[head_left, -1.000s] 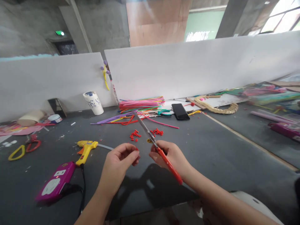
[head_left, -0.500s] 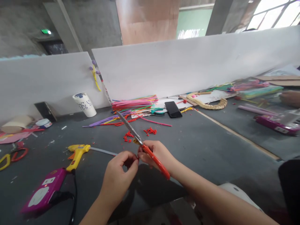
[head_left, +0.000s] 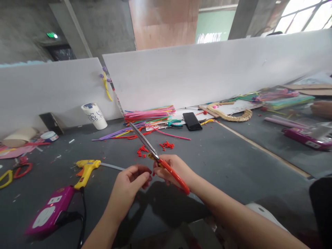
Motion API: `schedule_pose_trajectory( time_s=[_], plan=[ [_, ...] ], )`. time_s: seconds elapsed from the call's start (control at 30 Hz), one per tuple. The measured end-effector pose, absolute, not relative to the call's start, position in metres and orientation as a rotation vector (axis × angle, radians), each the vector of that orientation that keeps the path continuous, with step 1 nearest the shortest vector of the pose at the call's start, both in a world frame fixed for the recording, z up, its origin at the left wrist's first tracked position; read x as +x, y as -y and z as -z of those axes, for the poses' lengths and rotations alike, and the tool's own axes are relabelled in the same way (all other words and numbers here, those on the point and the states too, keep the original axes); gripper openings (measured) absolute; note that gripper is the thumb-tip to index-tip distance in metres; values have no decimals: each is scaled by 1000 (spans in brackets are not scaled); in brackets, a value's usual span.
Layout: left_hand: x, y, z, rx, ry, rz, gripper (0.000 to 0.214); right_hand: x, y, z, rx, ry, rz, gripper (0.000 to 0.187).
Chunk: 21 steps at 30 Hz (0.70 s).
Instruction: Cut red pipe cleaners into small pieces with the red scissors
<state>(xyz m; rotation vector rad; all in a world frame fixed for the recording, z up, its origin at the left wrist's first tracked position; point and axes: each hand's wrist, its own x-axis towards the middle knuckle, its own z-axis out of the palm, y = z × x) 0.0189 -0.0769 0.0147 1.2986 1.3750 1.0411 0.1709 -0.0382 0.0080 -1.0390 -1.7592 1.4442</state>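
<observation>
My right hand is wrapped round scissors with red handles. Their blades point up and left, away from me, and lie close together. A small red bit shows at this hand's fingertips, and something small and yellow sits beside the blades. Just to the left, my left hand is loosely curled, its thumb and fingers a little apart and nothing visible in them. Two small heaps of red snippets, a left one and a right one, lie on the dark table beyond my hands.
A yellow glue gun and a purple box with a cord lie at left. Behind are coloured pipe cleaners, teal-handled pliers, a black phone and a white cup-shaped roll. Another person's hand is at far right.
My left hand has drawn slightly left, and its fingertips have parted from those of my right hand. The red bit at my right fingertips now shows.
</observation>
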Motion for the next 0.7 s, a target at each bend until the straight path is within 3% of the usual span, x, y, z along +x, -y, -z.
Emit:
schedule_pose_trajectory(
  time_s=[0.7],
  plan=[
    [23,76,-10,1062,-1205,-1008,8,170,36,-5,-1028,1808,-1339,7]
  ],
)
